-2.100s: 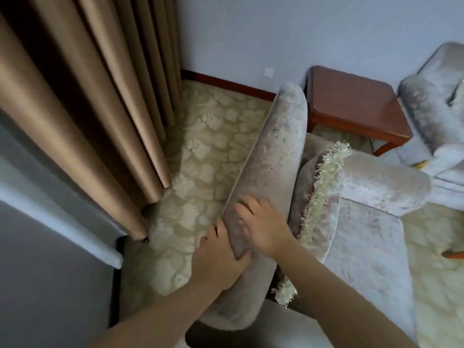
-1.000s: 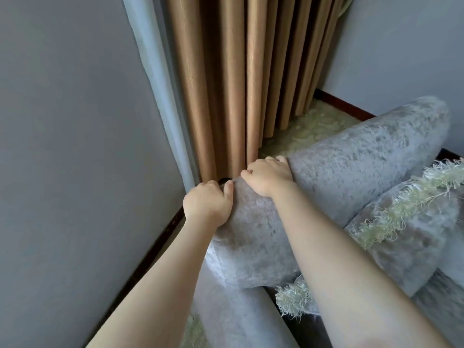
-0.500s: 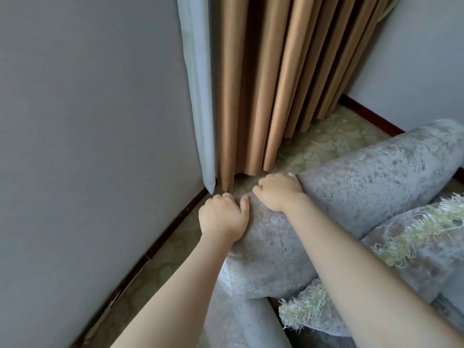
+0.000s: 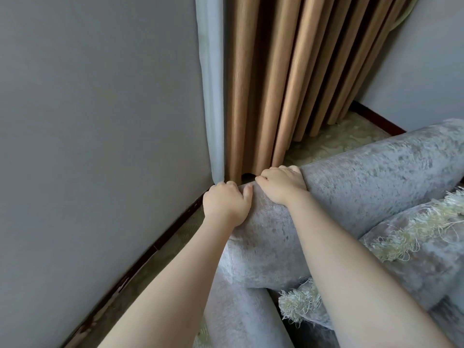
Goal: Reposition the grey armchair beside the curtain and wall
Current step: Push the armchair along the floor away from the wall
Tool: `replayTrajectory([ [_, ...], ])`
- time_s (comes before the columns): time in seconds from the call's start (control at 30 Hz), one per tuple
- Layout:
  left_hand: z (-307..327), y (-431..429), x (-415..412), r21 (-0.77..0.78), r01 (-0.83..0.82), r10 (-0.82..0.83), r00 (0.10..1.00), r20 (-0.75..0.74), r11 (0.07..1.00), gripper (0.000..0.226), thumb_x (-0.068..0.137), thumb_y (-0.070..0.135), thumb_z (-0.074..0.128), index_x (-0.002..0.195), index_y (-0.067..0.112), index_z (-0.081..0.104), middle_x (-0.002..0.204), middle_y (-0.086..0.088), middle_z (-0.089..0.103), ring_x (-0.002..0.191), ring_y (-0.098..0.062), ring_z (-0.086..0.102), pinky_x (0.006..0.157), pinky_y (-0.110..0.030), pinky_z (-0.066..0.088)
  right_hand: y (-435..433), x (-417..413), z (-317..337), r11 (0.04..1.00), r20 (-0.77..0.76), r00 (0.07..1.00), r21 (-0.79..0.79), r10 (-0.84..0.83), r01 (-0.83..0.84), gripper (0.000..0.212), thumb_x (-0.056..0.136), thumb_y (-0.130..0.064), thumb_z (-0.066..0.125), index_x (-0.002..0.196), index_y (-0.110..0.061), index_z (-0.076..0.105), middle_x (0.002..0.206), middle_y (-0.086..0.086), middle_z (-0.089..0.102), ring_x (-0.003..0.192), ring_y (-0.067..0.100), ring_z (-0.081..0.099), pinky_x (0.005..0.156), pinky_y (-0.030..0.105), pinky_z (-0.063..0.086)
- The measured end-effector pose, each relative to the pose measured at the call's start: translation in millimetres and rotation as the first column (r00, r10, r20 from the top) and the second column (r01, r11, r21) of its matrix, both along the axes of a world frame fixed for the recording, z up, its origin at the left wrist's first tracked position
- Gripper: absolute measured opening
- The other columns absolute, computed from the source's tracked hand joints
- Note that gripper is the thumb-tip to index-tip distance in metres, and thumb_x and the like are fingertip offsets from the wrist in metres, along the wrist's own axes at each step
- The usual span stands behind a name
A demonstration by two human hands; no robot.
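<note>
Head view: both hands clasp the rounded top of the grey velvet-like upholstered armchair (image 4: 351, 177), at the end of its back nearest the tan pleated curtain (image 4: 288, 79). On the left hand (image 4: 224, 205) the grip is closed over the corner, thumb on top and fingers wrapped down the far side, out of sight. On the right hand (image 4: 282, 183) the grip is likewise curled shut over the padded crest, just beside the left. That end of the armchair sits just short of the curtain's hem and near the plain grey wall (image 4: 100, 121) with its dark skirting board (image 4: 155, 247); a strip of pale patterned carpet (image 4: 334, 139) shows between chair and curtain. A grey cushion with cream fringe (image 4: 414, 237) leans inside the armchair, away from the curtain.

Judging by its bulk, the armchair is likely heavy, and the plush cover probably gives and slips under the palms. A hold on the firm frame of the back, as taken now, seems sounder than one on soft padding or the loose cushion.
</note>
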State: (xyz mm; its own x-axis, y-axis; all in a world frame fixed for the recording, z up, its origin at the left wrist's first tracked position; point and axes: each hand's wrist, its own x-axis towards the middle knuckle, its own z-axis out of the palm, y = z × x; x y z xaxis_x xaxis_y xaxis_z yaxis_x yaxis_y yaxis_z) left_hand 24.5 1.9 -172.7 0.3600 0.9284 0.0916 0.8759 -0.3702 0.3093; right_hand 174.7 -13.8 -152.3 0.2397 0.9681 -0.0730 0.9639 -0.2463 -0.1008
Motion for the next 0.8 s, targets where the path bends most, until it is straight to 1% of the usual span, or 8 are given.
replayTrajectory([
  [0.1,7.6,-9.3,-8.3,0.012,-0.004,0.004,1.0,0.02,1.0,0.055,0.095,0.054,0.028,0.086,0.009,0.059,0.092,-0.011,0.062,0.087,-0.029,0.056,0.067,-0.033,0.034,-5.3,-6.9,5.0,1.0,0.007,1.0,0.009,0.012,-0.012,0.043,0.095,-0.037,0.025,0.099,-0.024,0.066,0.108,-0.002,0.063,0.106,0.019,0.051,0.095,0.035,0.027],
  [0.17,13.9,-18.0,-12.4,0.022,-0.005,0.005,1.0,0.024,1.0,0.05,0.095,0.053,0.029,0.079,0.012,0.051,0.09,-0.01,0.062,0.085,-0.028,0.056,0.066,-0.033,0.034,-12.6,-9.5,8.2,1.0,0.01,1.0,0.022,0.011,-0.011,0.042,0.095,-0.037,0.026,0.098,-0.024,0.066,0.107,-0.003,0.063,0.106,0.018,0.051,0.095,0.034,0.027],
  [0.27,21.0,-31.5,-16.4,0.036,-0.023,0.023,1.0,0.003,0.999,0.048,0.094,0.052,0.03,0.078,0.012,0.049,0.088,-0.01,0.062,0.084,-0.029,0.056,0.067,-0.034,0.034,-23.7,-12.9,11.6,0.998,-0.001,1.0,0.056,0.012,-0.012,0.039,0.094,-0.039,0.029,0.095,-0.025,0.066,0.104,-0.005,0.063,0.104,0.016,0.051,0.093,0.033,0.025],
  [0.4,24.9,-43.8,-16.8,0.059,-0.042,0.041,0.999,0.02,0.997,0.045,0.094,0.053,0.033,0.071,0.014,0.042,0.08,-0.008,0.06,0.077,-0.028,0.055,0.062,-0.033,0.032,-35.9,-10.6,12.7,0.995,0.011,1.0,0.097,0.01,-0.011,0.039,0.093,-0.042,0.029,0.094,-0.028,0.066,0.101,-0.007,0.064,0.099,0.015,0.051,0.091,0.033,0.025],
  [0.47,23.3,-40.2,-14.0,0.035,-0.047,0.046,0.999,0.008,0.998,0.044,0.094,0.052,0.033,0.073,0.015,0.043,0.081,-0.007,0.06,0.078,-0.027,0.055,0.063,-0.033,0.031,-32.8,-8.2,12.2,0.998,-0.004,1.0,0.064,0.016,-0.016,0.04,0.093,-0.042,0.029,0.096,-0.027,0.066,0.103,-0.007,0.063,0.101,0.015,0.051,0.092,0.033,0.024],
  [0.6,11.2,-11.9,-13.3,-0.04,-0.064,0.061,0.996,-0.064,0.997,0.044,0.094,0.053,0.028,0.075,0.015,0.041,0.086,-0.005,0.06,0.083,-0.025,0.055,0.066,-0.033,0.035,-2.5,-15.6,4.9,0.998,-0.053,0.998,-0.061,0.023,-0.026,0.043,0.095,-0.042,0.028,0.102,-0.024,0.066,0.111,-0.004,0.063,0.108,0.017,0.05,0.097,0.036,0.025],
  [0.73,-0.7,2.7,-11.2,-0.014,-0.1,0.098,0.993,-0.068,0.995,0.045,0.089,0.057,0.026,0.071,0.018,0.039,0.078,-0.001,0.057,0.077,-0.023,0.055,0.059,-0.031,0.031,9.0,-16.3,-9.8,0.997,0.002,0.999,0.064,-0.032,0.031,0.043,0.091,-0.044,0.031,0.086,-0.024,0.068,0.092,-0.006,0.066,0.093,0.017,0.052,0.09,0.037,0.027],
  [0.8,-4.3,1.7,-9.7,-0.02,-0.103,0.101,0.991,-0.084,0.994,0.044,0.089,0.057,0.027,0.072,0.018,0.04,0.078,-0.001,0.057,0.077,-0.023,0.055,0.059,-0.031,0.031,5.3,-15.8,-15.7,0.994,0.006,1.0,0.108,-0.027,0.026,0.043,0.091,-0.044,0.032,0.083,-0.024,0.069,0.089,-0.006,0.066,0.091,0.017,0.053,0.09,0.036,0.026],
])
